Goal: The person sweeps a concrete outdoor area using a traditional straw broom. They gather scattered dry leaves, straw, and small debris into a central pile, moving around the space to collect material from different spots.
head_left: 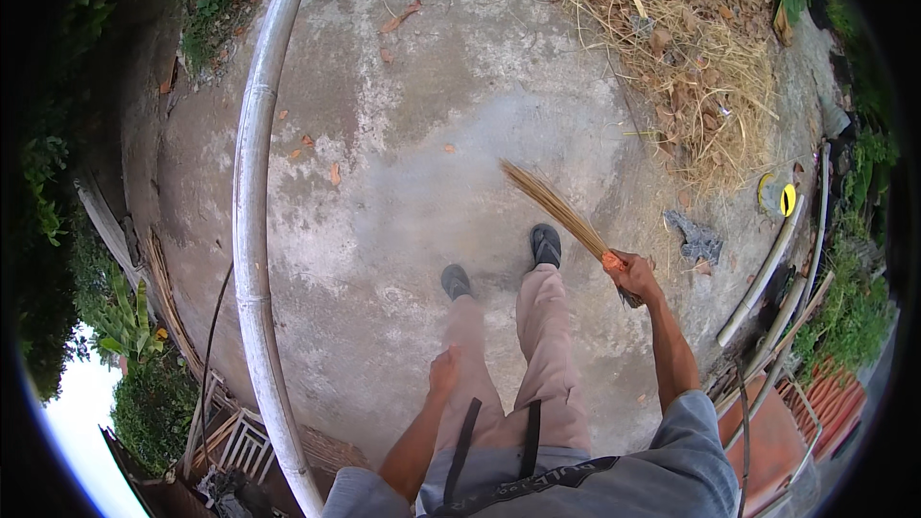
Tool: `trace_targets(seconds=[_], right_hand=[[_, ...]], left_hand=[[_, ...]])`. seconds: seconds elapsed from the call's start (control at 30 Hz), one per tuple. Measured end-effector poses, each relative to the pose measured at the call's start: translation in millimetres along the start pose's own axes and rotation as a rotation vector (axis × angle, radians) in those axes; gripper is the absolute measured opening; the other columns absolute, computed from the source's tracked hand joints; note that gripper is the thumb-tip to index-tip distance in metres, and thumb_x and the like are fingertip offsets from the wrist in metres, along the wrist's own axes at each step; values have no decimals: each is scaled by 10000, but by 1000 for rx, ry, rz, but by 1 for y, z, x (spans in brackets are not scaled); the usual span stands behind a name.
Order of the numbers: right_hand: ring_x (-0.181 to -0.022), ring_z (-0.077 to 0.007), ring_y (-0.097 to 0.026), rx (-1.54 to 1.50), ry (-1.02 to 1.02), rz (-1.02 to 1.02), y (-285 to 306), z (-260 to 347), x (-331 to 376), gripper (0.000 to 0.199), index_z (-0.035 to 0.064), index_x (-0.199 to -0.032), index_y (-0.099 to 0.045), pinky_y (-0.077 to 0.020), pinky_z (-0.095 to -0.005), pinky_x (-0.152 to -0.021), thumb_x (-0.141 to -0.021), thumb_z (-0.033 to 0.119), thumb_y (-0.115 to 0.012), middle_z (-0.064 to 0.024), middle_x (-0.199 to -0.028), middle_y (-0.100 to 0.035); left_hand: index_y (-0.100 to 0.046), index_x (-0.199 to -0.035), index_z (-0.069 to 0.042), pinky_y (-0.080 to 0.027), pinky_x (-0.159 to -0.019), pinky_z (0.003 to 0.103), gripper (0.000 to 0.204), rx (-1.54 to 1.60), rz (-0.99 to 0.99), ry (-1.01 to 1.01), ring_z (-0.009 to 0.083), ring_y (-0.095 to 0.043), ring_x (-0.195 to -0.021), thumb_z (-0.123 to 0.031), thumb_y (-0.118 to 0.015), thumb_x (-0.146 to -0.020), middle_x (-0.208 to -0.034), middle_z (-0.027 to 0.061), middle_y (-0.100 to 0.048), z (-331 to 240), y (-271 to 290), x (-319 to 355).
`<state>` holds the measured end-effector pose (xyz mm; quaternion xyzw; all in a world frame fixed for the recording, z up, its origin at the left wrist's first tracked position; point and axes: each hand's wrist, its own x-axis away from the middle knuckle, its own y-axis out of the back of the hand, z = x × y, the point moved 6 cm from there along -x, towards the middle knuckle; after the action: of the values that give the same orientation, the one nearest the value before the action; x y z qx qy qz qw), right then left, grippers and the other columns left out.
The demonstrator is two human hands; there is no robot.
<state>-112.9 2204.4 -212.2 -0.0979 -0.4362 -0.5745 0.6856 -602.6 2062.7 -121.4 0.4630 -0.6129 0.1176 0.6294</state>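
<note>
My right hand [635, 276] is wrapped round the bound orange end of a stick broom [556, 205]. The broom's thin brown bristles reach up and to the left, spreading over the concrete ahead of my feet. Hanging in front of my left leg, my left hand [444, 370] is loosely curled with nothing visible in it. To the upper right of the broom lies a heap of dry straw and brown leaves [715, 101]. A few loose leaves, such as an orange one [335, 174], are scattered on the concrete [413, 221].
A long pale bamboo pole [253, 230] crosses the view at my left. On the right are a crumpled grey cloth [694, 237], a yellow-rimmed container [775, 196] and several poles [763, 271]. Plants and stacked wood border the left side. My dark shoes [545, 245] stand on the concrete.
</note>
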Motion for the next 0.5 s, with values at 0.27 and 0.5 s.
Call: trace_targets(seconds=[0.27,0.5], right_hand=[[-630,-80,-536,-829,-130,-622,-73,29,27,228,-29,-1133,-629,-447,-242,-581,-952,109,-611,-1,-732,-573],[-814,-336,-688,-132,432,232,-87,176,37,348,15,-1141,-645,-533,-424,-720,-849,200,-679,-184,-835,-685]], left_hand=[[-613,-1259,-11,-508,-922,371,429,253,-70,-219,281,-683,-1026,-357,-532,-1018,-1105,166,-706,-114,-2,29],[-546,-1332,-34,-446,-1015,414,447,133,-276,-683,355,-579,-1187,-269,-620,-959,-1223,210,-635,-321,46,41]])
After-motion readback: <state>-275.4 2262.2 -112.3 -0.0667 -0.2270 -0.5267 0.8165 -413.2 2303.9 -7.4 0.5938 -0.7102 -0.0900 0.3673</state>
